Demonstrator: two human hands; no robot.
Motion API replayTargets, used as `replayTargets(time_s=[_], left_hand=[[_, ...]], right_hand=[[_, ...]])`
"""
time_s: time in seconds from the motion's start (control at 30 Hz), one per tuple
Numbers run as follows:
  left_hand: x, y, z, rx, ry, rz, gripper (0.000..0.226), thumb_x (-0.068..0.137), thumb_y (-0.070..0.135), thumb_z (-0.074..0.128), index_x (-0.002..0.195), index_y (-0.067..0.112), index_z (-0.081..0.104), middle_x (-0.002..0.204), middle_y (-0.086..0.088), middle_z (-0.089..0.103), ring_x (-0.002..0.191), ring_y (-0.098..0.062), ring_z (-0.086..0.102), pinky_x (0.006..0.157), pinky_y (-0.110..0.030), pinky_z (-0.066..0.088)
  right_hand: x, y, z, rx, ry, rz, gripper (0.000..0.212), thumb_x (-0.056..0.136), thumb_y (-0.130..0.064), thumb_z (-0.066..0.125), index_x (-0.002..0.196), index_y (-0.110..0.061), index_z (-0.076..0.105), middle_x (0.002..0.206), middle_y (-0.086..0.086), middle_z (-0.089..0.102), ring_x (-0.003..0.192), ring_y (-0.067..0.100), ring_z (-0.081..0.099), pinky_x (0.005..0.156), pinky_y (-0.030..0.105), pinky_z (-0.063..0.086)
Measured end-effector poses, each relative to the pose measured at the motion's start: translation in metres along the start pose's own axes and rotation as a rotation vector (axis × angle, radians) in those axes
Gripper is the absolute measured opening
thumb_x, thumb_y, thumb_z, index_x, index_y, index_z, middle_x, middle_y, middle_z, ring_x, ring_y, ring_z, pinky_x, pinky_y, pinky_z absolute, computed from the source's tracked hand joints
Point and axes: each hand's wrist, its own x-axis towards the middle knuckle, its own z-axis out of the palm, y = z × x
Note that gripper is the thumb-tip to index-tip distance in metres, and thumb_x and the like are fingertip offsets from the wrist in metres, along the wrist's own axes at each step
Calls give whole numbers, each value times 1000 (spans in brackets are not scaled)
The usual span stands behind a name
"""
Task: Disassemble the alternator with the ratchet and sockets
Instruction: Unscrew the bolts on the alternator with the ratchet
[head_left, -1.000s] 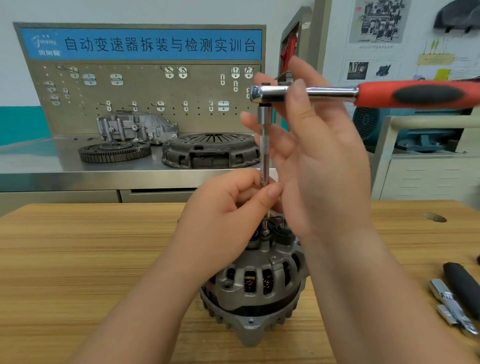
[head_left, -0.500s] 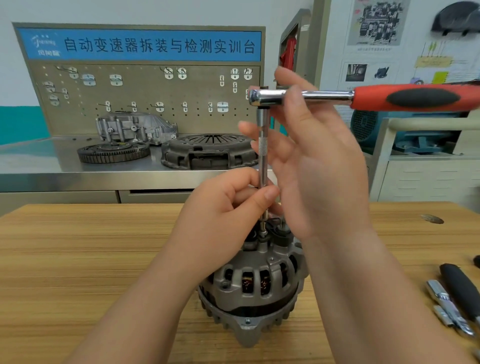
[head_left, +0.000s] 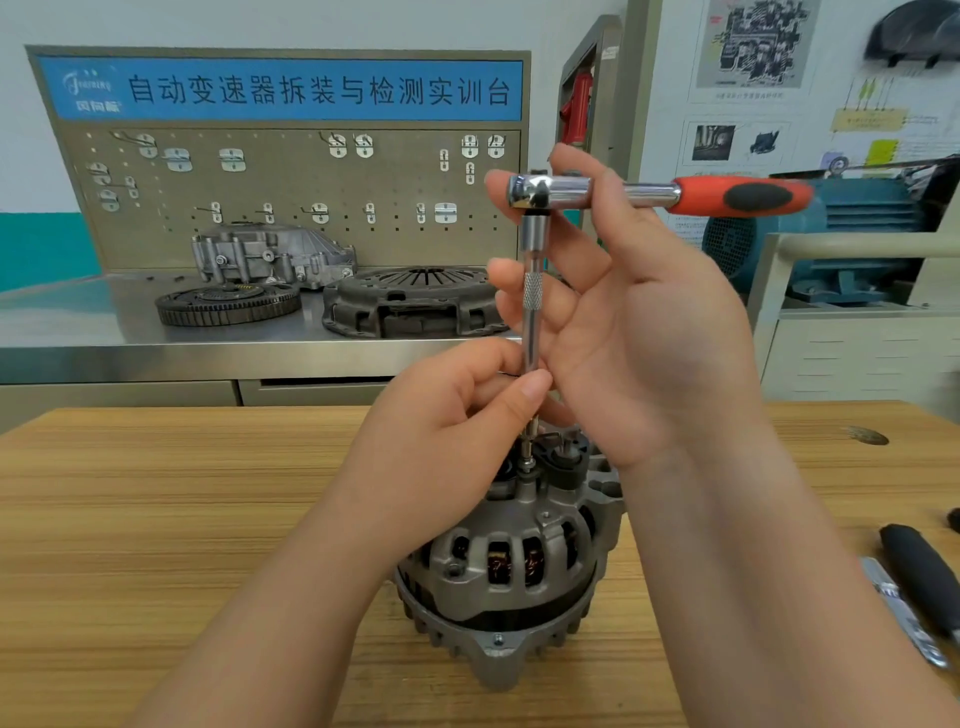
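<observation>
Alternator (head_left: 514, 561) sits upright on table (head_left: 156, 519); L hand (head_left: 447, 431) fingers pinch ext bar (head_left: 531, 312) low, prob to keep its tip seated on top, R hand (head_left: 639, 322) fingers loosely wrap ratchet (head_left: 649, 195) head, ready to turn
</observation>
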Motion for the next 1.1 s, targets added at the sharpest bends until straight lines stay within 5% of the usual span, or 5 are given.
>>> replayTargets(time_s=[0.17, 0.4, 0.67, 0.93, 1.1], left_hand=[[1, -1, -1, -62, -6, -3, 11, 88, 21, 60, 82, 17, 68, 72, 9, 74, 71, -8, 69, 72, -17, 51], [2, -2, 4, -25, 78, -7, 12, 86, 22, 64, 78, 13, 66, 60, 16, 69, 58, -28, 61, 59, -27, 48], [1, -1, 0, 14, -6, 33, 23, 90, 35, 53, 89, 18, 69, 73, 0, 73, 72, -26, 66, 72, -38, 51], [3, -3, 3, 33, 81, -7, 13, 88, 23, 63, 75, 25, 68, 64, 15, 71, 63, -30, 64, 63, -34, 52], [1, -1, 3, -27, 28, 5, 22, 86, 40, 55, 89, 25, 71, 76, -4, 74, 78, -38, 65, 75, -51, 53]], right_hand=[[2, -1, -6, 76, -39, 67, 20, 101, -31, 41, 103, -23, 60, 97, 2, 74, 65, 13, 65, 70, 27, 52], [-3, 15, 2, -550, 84, -539, 18, 96, -14, 54, 109, -19, 65, 99, -9, 68, 91, 6, 64, 87, 24, 51], [0, 2, -1, -17, -5, -21, 28, 103, -33, 34, 112, -16, 54, 105, 2, 74, 82, 23, 73, 73, 29, 53], [-3, 16, 2, -454, 129, -497, 17, 94, -15, 58, 107, -22, 67, 89, -11, 68, 80, 6, 61, 81, 22, 51], [-1, 8, 1, -73, 23, -156, 17, 99, -24, 47, 108, -18, 60, 98, 5, 74, 77, 19, 70, 75, 29, 57]])
